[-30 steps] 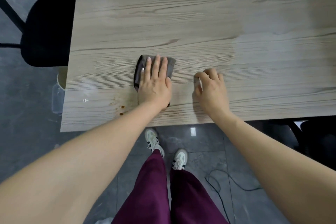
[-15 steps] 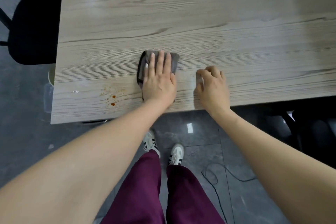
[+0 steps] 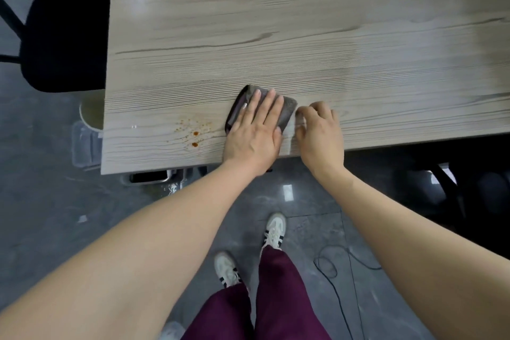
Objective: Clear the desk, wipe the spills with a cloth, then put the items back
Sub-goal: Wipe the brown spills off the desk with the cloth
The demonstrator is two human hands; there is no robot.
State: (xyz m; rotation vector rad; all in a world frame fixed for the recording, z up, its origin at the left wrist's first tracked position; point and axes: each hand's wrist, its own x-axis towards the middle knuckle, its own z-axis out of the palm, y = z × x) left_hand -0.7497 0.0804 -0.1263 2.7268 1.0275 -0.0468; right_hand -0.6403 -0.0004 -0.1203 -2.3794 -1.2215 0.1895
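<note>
The left hand (image 3: 255, 132) lies flat on the cloth (image 3: 287, 110), fingers straight and together, pressing it onto the desk (image 3: 276, 36) near the front edge. The cloth is a folded grey pad, mostly covered by the palm, with its far edge and right corner showing. The right hand (image 3: 320, 130) rests on the desk just beside the cloth's right corner, fingers curled under and holding nothing. To the left of the cloth, a spill (image 3: 194, 134) of small brown-orange drops marks the wood, apart from the cloth. A black chair (image 3: 63, 36) stands past the desk's left edge. Below, maroon trousers (image 3: 276, 298) and white shoes (image 3: 274, 230) stand on the grey floor (image 3: 41, 201), with a thin black cable (image 3: 331, 270) lying to the right.
</note>
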